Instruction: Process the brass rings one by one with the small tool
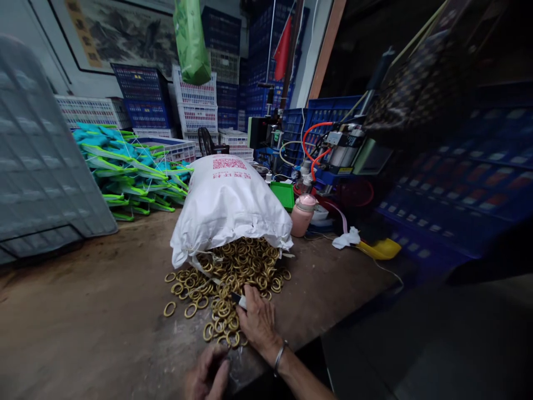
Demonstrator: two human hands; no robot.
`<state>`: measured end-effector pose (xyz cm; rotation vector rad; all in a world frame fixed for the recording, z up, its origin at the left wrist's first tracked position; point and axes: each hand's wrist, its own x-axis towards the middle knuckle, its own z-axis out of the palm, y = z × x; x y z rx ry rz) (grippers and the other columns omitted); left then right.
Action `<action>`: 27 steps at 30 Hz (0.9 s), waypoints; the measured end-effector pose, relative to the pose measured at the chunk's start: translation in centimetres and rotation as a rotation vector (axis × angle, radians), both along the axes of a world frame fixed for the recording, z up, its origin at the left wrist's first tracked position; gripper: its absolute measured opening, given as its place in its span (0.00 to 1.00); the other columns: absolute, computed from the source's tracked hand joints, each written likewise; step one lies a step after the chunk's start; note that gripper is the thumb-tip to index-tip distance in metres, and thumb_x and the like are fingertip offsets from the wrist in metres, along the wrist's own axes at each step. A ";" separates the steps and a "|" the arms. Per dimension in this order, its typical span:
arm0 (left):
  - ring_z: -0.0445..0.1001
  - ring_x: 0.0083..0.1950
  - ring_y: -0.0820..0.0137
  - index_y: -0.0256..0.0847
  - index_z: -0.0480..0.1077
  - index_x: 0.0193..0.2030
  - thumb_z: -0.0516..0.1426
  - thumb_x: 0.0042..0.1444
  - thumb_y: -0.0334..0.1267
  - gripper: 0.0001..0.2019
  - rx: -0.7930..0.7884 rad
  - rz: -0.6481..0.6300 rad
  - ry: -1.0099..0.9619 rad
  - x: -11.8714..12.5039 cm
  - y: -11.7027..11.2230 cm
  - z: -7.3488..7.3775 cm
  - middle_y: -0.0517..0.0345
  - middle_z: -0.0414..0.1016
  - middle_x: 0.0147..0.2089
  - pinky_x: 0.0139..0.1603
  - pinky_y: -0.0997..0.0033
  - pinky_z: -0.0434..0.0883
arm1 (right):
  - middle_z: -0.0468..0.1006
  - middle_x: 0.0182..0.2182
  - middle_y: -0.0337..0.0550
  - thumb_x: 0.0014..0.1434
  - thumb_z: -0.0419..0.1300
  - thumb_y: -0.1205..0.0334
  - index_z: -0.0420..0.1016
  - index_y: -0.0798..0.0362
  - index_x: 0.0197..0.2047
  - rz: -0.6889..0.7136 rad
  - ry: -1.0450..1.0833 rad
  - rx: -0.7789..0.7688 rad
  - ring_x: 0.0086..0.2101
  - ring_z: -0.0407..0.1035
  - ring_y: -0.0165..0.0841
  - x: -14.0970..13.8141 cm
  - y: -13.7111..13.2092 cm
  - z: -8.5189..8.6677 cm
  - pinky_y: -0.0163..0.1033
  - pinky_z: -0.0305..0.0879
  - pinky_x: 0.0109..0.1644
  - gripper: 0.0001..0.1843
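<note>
A white woven sack (227, 203) lies on the worn brown table (91, 328), its mouth open toward me. Several brass rings (233, 266) spill out of it in a heap. My right hand (257, 321) rests palm down on the near edge of the ring pile, fingers closed around a small white and dark object that I cannot make out; a metal bracelet circles the wrist. My left hand (208, 375) sits at the table's near edge, fingers curled, just below the closest rings.
A pink bottle (303, 214) and a green box (283, 194) stand right of the sack. A pneumatic machine (341, 147) with red hoses is behind them. Teal and green bags (129, 172) are piled at the left, crates stacked behind. A yellow scoop (381, 249) lies right.
</note>
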<state>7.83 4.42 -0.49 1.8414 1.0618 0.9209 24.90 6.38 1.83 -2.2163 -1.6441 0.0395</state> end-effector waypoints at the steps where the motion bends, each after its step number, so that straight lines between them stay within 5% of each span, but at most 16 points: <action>1: 0.77 0.36 0.65 0.44 0.71 0.41 0.56 0.51 0.42 0.11 0.128 0.002 0.006 0.2 0.0 -0.4 0.55 0.78 0.35 0.37 0.71 0.74 | 0.73 0.41 0.43 0.53 0.55 0.65 0.62 0.50 0.49 0.019 0.005 0.007 0.38 0.69 0.37 -0.5 0.3 0.1 0.38 0.59 0.38 0.19; 4: 0.76 0.40 0.64 0.44 0.66 0.47 0.59 0.49 0.37 0.16 0.459 -0.001 0.039 1.0 0.1 -0.7 0.52 0.76 0.39 0.40 0.68 0.75 | 0.72 0.40 0.43 0.53 0.55 0.65 0.62 0.51 0.49 0.057 0.017 0.018 0.37 0.69 0.36 -1.4 1.0 0.4 0.38 0.59 0.38 0.19; 7: 0.75 0.42 0.63 0.42 0.64 0.49 0.58 0.49 0.36 0.19 0.599 -0.004 0.105 1.8 0.3 -0.5 0.48 0.74 0.41 0.39 0.66 0.76 | 0.72 0.39 0.43 0.53 0.54 0.66 0.62 0.51 0.49 0.081 0.031 0.008 0.37 0.69 0.35 -1.8 1.6 0.6 0.37 0.58 0.38 0.18; 14: 0.74 0.36 0.66 0.43 0.67 0.41 0.53 0.51 0.31 0.10 0.496 0.021 0.235 3.1 1.0 -0.4 0.51 0.71 0.36 0.35 0.67 0.74 | 0.73 0.39 0.45 0.53 0.51 0.67 0.63 0.53 0.51 0.155 0.054 0.022 0.38 0.69 0.35 -1.2 1.1 1.1 0.37 0.60 0.37 0.20; 19: 0.73 0.38 0.66 0.43 0.68 0.38 0.52 0.53 0.32 0.07 0.465 0.020 0.131 2.5 1.2 0.4 0.52 0.72 0.36 0.38 0.66 0.73 | 0.73 0.38 0.45 0.46 0.50 0.75 0.66 0.53 0.49 0.266 0.119 0.280 0.39 0.68 0.34 1.9 0.1 0.6 0.36 0.62 0.41 0.25; 22: 0.73 0.35 0.69 0.42 0.68 0.35 0.52 0.54 0.32 0.05 0.424 0.035 0.061 1.5 1.2 1.0 0.55 0.73 0.32 0.36 0.70 0.72 | 0.72 0.37 0.46 0.50 0.49 0.73 0.67 0.54 0.46 0.111 0.139 0.369 0.38 0.67 0.34 5.1 -0.3 0.2 0.36 0.62 0.41 0.20; 27: 0.72 0.32 0.70 0.42 0.68 0.31 0.52 0.54 0.36 0.05 0.398 0.246 0.039 -1.2 2.9 1.9 0.58 0.72 0.28 0.35 0.71 0.70 | 0.73 0.38 0.46 0.57 0.51 0.62 0.68 0.53 0.46 -0.125 0.007 0.201 0.33 0.68 0.34 7.8 -0.6 -0.6 0.35 0.60 0.32 0.14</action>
